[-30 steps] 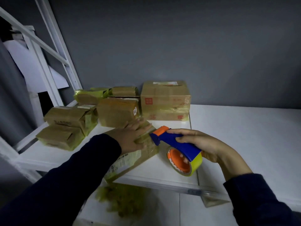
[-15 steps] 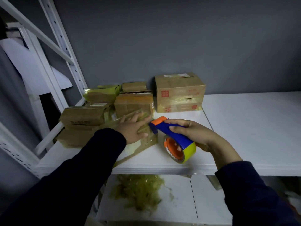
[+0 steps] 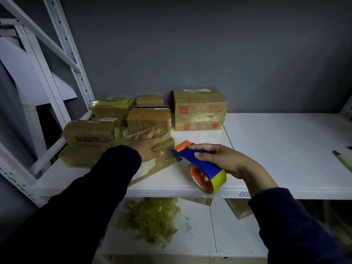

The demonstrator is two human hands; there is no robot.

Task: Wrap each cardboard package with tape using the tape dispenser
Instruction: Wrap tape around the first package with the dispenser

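Pinning the cardboard package while the dispenser's nose meets its right edge

To lay this strip well, I judge the cardboard package (image 3: 164, 162) should stay pinned flat while the tape dispenser (image 3: 208, 168) is drawn steadily with its orange nose low, so the tape goes on taut and without creases. The left hand (image 3: 150, 148) lies spread, palm down, on top of the package, fingers pointing to 1 o'clock. The right hand (image 3: 225, 159) curls round the dispenser's blue handle, at 3 o'clock of the package, nose touching or just beside its edge. The package rests on the white shelf (image 3: 276, 149), with the already taped packages (image 3: 148, 121) at 12 o'clock.
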